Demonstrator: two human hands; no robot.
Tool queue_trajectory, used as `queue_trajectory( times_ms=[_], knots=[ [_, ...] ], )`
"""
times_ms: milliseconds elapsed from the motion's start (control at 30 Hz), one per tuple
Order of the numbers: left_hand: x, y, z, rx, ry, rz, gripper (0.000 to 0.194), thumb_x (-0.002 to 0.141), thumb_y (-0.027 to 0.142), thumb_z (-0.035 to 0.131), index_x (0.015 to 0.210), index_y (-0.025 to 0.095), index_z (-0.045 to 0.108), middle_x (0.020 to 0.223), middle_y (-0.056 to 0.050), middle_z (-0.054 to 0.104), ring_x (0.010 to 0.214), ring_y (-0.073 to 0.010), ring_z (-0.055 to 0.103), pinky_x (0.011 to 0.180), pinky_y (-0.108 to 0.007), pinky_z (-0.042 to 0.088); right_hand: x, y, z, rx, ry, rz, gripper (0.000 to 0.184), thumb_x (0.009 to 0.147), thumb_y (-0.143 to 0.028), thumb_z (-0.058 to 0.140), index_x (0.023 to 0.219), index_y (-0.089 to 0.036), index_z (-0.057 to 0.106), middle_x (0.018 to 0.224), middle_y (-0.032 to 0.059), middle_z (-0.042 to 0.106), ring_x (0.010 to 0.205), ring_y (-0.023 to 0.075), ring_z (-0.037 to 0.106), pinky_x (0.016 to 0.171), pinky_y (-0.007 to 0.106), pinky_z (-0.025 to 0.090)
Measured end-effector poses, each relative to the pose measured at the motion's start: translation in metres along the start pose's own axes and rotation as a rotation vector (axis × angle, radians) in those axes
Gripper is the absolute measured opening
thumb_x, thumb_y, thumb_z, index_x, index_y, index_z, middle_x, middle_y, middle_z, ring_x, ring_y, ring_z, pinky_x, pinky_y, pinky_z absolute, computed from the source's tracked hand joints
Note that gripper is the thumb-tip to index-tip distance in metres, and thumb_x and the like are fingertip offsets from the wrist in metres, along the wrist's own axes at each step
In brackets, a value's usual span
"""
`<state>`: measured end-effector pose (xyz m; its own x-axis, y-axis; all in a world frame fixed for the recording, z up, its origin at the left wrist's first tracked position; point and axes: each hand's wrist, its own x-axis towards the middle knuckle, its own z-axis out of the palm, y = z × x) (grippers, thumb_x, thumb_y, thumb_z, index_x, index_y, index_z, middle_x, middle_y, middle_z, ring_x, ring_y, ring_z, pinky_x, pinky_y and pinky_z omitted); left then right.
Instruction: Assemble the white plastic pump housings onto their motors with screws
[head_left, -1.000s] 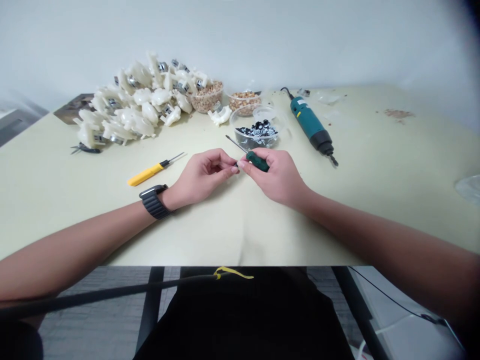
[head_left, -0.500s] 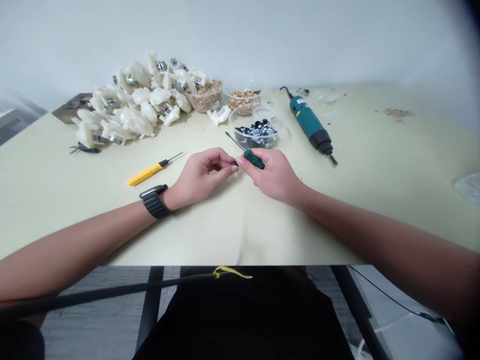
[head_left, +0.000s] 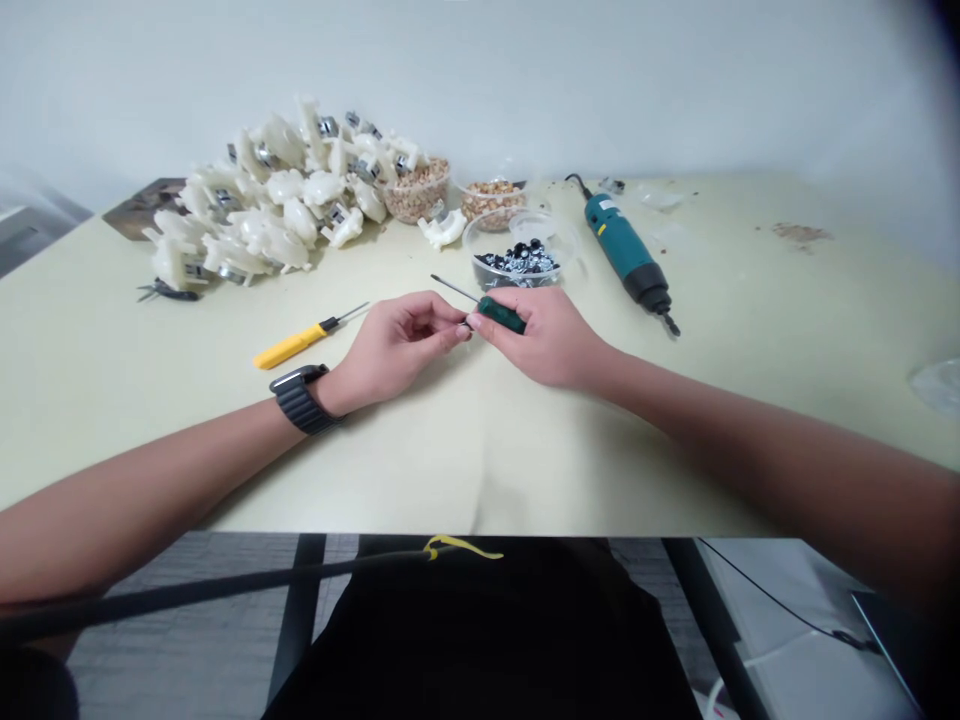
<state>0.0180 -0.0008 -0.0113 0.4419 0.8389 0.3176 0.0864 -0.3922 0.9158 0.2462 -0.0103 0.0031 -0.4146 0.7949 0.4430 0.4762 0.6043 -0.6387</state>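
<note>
- The right hand (head_left: 551,335) is closed around a green-handled screwdriver (head_left: 501,315), the handle lying across the fingers and the thin metal shaft pointing away up and to the left, its tip in the air near the bowls.
- The left hand (head_left: 397,345) pinches something very small and dark between thumb and fingertips (head_left: 459,333), right against the butt end of the green handle; the piece is too small to name.
- The two hands meet just above the table (head_left: 787,330), near the middle of its front half; both forearms rest on the top, and a dark watch (head_left: 298,398) sits on the left wrist.
- Judged from how things lie, the work on this small piece is in its handling stage: the screwdriver tip touches nothing, so no driving is under way.
- A clear bowl of small black and silver parts (head_left: 517,260) stands just beyond the hands and looks fairly full.
- Two further bowls of brownish bits (head_left: 416,190) stand behind it, with a single cream plastic part (head_left: 442,230) lying beside them.
- A large pile of cream plastic housings (head_left: 262,200) with metal inserts covers the far left of the table; whether these are finished or waiting cannot be told.
- A yellow-handled screwdriver (head_left: 296,345) lies unused to the left of the left hand, and a teal power driver (head_left: 626,255) lies unused to the right, well apart from both hands.
</note>
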Motion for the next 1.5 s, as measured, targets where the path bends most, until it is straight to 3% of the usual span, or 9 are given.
queue_trajectory(
  times_ms=[167,433,533,667,867,1033,1300,1500],
  knots=[
    [0.0,-0.001,-0.003,0.005,0.003,0.009,0.025,0.089,0.037,0.088,0.098,0.015,0.078,0.09,-0.007,0.081,0.08,-0.0126,0.072,0.074,-0.024,0.058,0.006,0.005,0.003,0.029,-0.031,-0.031,0.034,0.105,-0.038,0.062,0.077,-0.019,0.058,0.068,-0.0034,0.051,0.067,0.012,0.045,0.064,0.031,0.032],
    [0.001,-0.002,-0.002,0.015,-0.009,0.017,0.025,0.091,0.037,0.087,0.099,0.015,0.079,0.093,-0.008,0.082,0.08,-0.0129,0.072,0.073,-0.025,0.056,0.005,0.008,0.002,0.21,-0.132,0.113,0.043,0.107,-0.054,0.062,0.08,-0.02,0.059,0.07,-0.0021,0.051,0.069,0.0138,0.047,0.064,0.031,0.035],
    [0.002,0.0,-0.002,0.016,0.016,-0.009,0.026,0.09,0.038,0.087,0.099,0.015,0.079,0.091,-0.008,0.081,0.077,-0.0123,0.071,0.069,-0.024,0.054,0.003,0.007,-0.001,0.257,-0.077,0.165,0.043,0.108,-0.058,0.059,0.085,-0.021,0.061,0.069,-0.002,0.049,0.069,0.0152,0.049,0.064,0.031,0.037],
    [0.002,0.004,-0.002,-0.01,0.015,-0.06,0.028,0.089,0.04,0.089,0.1,0.016,0.079,0.092,-0.007,0.081,0.077,-0.012,0.071,0.071,-0.025,0.056,0.001,0.009,-0.003,0.177,0.03,0.158,0.033,0.106,-0.054,0.063,0.098,-0.022,0.064,0.072,-0.0014,0.053,0.073,0.0173,0.052,0.066,0.031,0.037],
    [0.001,0.008,-0.002,-0.044,-0.003,-0.103,0.033,0.088,0.046,0.09,0.098,0.016,0.08,0.093,-0.008,0.082,0.074,-0.0116,0.067,0.07,-0.026,0.056,-0.002,0.007,-0.002,0.103,0.032,0.047,0.02,0.099,-0.041,0.072,0.105,-0.022,0.071,0.076,-0.0018,0.058,0.076,0.0175,0.051,0.072,0.032,0.038],
    [0.001,0.009,-0.001,-0.053,-0.011,-0.118,0.033,0.087,0.045,0.09,0.098,0.016,0.08,0.094,-0.009,0.082,0.075,-0.0115,0.067,0.07,-0.025,0.056,-0.003,0.004,-0.001,0.054,0.059,0.006,0.015,0.097,-0.035,0.072,0.1,-0.02,0.072,0.077,-0.0019,0.059,0.073,0.0158,0.048,0.073,0.031,0.038],
    [0.001,0.007,0.0,-0.066,-0.018,-0.111,0.031,0.087,0.044,0.091,0.093,0.015,0.079,0.093,-0.008,0.082,0.074,-0.0108,0.067,0.07,-0.025,0.055,-0.004,0.003,0.0,0.029,0.072,-0.029,0.019,0.099,-0.036,0.07,0.095,-0.018,0.072,0.078,-0.0001,0.064,0.07,0.0149,0.049,0.071,0.031,0.038],
    [-0.001,0.005,0.001,-0.056,-0.005,-0.086,0.03,0.087,0.043,0.091,0.092,0.016,0.078,0.09,-0.008,0.081,0.072,-0.0112,0.067,0.067,-0.025,0.054,-0.004,0.001,0.004,0.022,0.08,0.03,0.023,0.1,-0.039,0.069,0.093,-0.017,0.072,0.077,0.0009,0.065,0.07,0.0158,0.05,0.069,0.031,0.037]
  ],
)
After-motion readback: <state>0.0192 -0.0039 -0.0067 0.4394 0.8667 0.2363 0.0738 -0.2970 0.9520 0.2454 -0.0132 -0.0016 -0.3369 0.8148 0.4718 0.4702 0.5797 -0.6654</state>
